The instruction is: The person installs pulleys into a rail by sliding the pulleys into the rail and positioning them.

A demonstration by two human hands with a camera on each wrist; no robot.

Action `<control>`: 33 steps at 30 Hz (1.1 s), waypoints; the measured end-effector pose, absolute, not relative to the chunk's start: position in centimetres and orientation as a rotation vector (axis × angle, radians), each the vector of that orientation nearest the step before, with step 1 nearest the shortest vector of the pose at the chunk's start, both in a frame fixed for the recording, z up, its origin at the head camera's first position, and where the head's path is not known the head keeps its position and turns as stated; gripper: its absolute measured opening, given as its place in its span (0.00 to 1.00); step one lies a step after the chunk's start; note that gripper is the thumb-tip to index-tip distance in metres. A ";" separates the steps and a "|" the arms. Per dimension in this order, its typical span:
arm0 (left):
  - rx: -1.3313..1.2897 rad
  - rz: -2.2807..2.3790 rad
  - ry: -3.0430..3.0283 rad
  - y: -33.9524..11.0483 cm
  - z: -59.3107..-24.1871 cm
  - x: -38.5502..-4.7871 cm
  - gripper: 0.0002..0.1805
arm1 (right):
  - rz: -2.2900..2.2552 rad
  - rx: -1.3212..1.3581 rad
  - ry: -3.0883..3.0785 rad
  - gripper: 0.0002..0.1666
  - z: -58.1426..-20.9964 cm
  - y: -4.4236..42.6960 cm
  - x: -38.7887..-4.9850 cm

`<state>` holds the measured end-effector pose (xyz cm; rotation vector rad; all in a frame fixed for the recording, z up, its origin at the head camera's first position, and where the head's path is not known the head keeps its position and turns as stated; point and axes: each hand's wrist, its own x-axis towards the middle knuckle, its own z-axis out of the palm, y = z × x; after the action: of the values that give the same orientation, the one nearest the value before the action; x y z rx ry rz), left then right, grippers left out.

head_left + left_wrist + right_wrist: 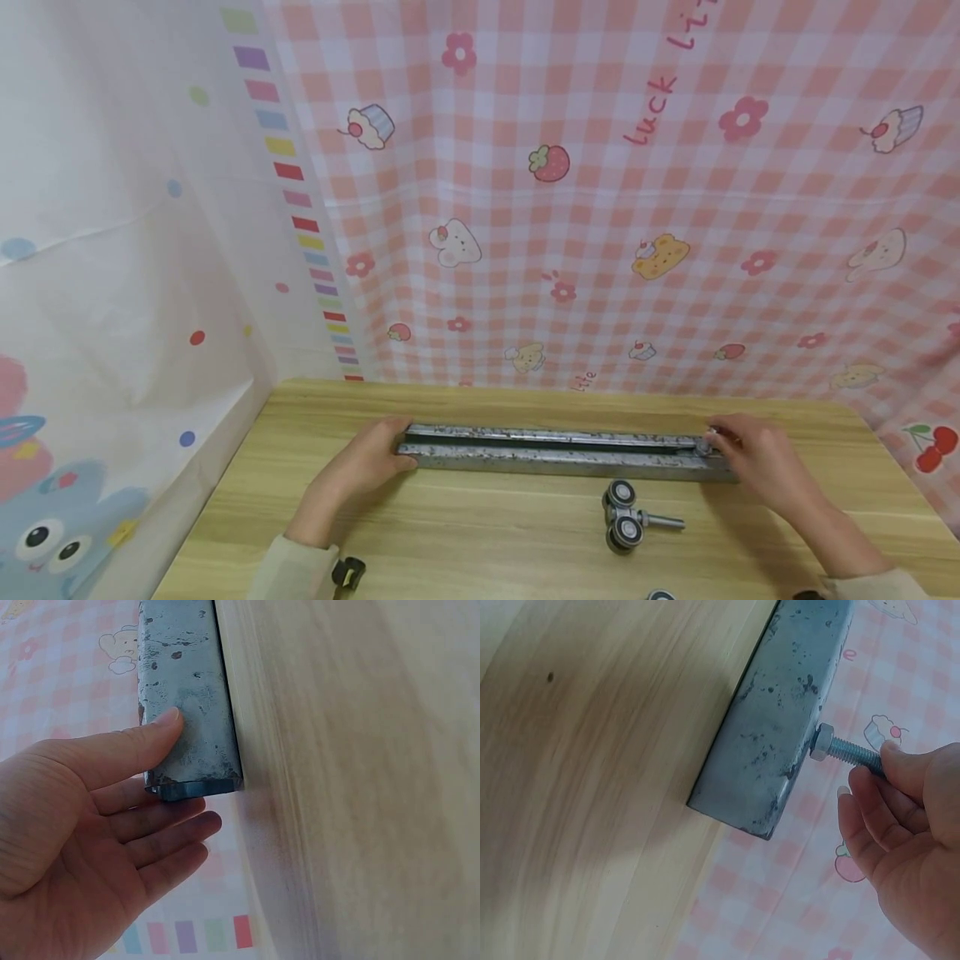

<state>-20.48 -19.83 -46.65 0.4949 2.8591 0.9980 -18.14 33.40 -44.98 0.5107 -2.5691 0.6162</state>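
Observation:
A scuffed grey metal track rail (555, 461) lies lengthwise on the table, its long slot facing up. At its left end my left hand (366, 458) holds it, thumb on the side face and other fingers around the end, as the left wrist view shows. My right hand (768, 462) pinches the threaded bolt (851, 754) that sticks out of the slot near the right end. A nut (822, 742) sits on the bolt against the rail; whatever it joins inside is hidden. In front of the rail lies a roller hanger (622, 517) with black-rimmed wheels and its own bolt.
The wood-grain table (487, 533) backs onto a pink checked cloth (525, 208). A white printed cloth (135, 250) hangs at the left. Another wheel (662, 595) shows partly at the bottom edge of the head view.

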 end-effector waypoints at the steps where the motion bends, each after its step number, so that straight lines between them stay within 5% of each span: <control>1: 0.493 0.997 2.860 -19.8 -46.6 -20.5 0.20 | 0.619 0.511 -2.571 0.11 -45.0 33.3 -18.1; 33: 0.517 1.000 2.866 -19.9 -46.7 -20.4 0.19 | 0.624 0.612 -2.483 0.13 -45.3 29.6 -18.9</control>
<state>-20.40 -19.89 -46.70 0.5166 2.8658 1.0000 -18.87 29.58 -45.26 0.6123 -2.4825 0.6240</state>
